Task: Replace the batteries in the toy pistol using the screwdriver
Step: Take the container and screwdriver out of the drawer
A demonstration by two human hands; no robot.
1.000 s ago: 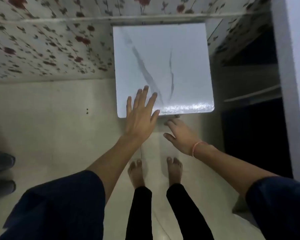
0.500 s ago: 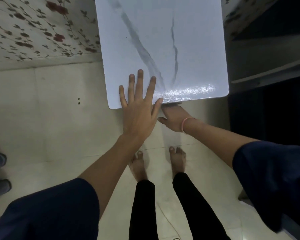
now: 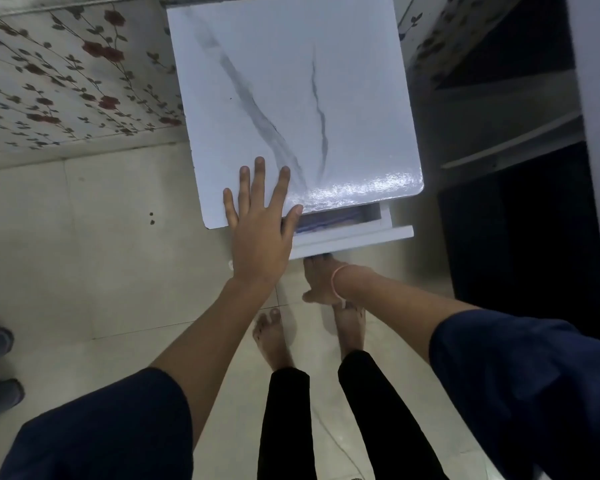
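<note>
Floral wall (image 3: 66, 81) filled the upper left. Left hand (image 3: 260, 237) lay spread flat on the near left corner of the white marble worktop (image 3: 291, 98). At centre the drawer (image 3: 354, 239) stood partly out, contents blurred, so the toy pistol's place couldn't be told; right hand (image 3: 321, 278) reached under its front, fingers hidden, grip unclear.

Room in a home, as I see it from above.
- wall (image 3: 66, 81) papered with red flowers and leafy stems
- pale glossy floor tiles (image 3: 101, 265)
- small white cabinet (image 3: 291, 98) with a marble-look top, its drawer (image 3: 354, 235) partly out
- shelves (image 3: 510, 147) to my right
- my bare feet (image 3: 272, 341) on the tiles
</note>
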